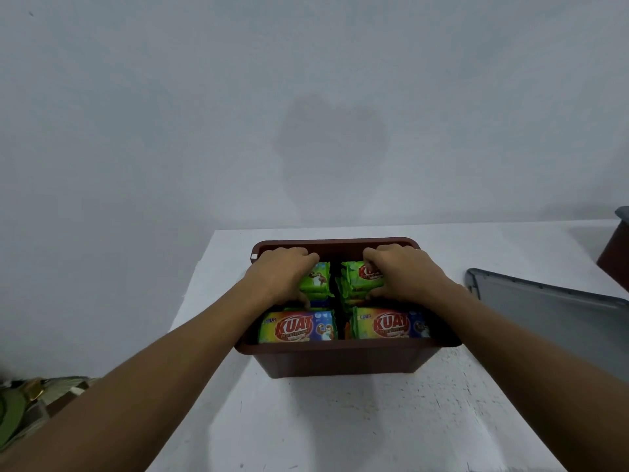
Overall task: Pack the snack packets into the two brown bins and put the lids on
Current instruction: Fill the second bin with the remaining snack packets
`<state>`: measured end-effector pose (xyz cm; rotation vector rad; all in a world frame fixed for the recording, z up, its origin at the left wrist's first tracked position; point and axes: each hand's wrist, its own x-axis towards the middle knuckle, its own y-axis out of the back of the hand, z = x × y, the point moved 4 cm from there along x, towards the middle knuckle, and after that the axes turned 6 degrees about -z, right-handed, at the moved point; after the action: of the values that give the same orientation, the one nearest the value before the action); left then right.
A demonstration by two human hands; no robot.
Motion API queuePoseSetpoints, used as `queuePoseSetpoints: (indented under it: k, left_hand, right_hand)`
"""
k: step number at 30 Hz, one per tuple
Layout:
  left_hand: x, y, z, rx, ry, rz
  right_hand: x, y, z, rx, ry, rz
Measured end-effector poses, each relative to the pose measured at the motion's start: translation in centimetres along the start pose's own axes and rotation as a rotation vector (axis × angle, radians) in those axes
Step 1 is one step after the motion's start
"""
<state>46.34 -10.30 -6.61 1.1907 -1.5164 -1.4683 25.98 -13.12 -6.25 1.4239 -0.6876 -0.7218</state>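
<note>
My left hand curls over a stack of green snack packets in the back left of the brown bin at the frame's centre, fingers gripping it. Two more packets lie face up along the near side. My right hand clasps the back right stack. A grey lid lies at right, a second bin at the edge.

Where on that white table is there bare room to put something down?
The widest free patch is the near table in front of the brown bin. A narrower strip runs left of it. To the right it is crowded: the grey lid and a second bin.
</note>
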Motion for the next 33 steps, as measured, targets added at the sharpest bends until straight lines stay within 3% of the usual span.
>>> queuePoseSetpoints:
  k: [7, 20, 25, 29, 33]
  left_hand:
    - [0.2, 0.3, -0.8, -0.176, 0.063, 0.016]
    - [-0.6, 1.0, -0.9, -0.097, 0.137, 0.059]
    - [-1.3, 1.9, 0.0, -0.143, 0.167, 0.105]
    - [-0.5, 2.5, 3.3, -0.178, 0.131, 0.111]
    - [1.4, 4.4, 10.1, -0.269, 0.056, 0.271]
  right_hand:
    - [0.1, 0.2, 0.2, 0.017, -0.057, 0.020]
    - [-0.5, 1.0, 0.2, 0.128, -0.099, -0.031]
    - [-3.1, 2.5, 1.0, 0.203, -0.017, -0.063]
    - [-7.2, 3.6, 3.4, 0.558, -0.022, 0.166]
    - [-13.8, 2.8, 10.3, 0.610, -0.192, 0.245]
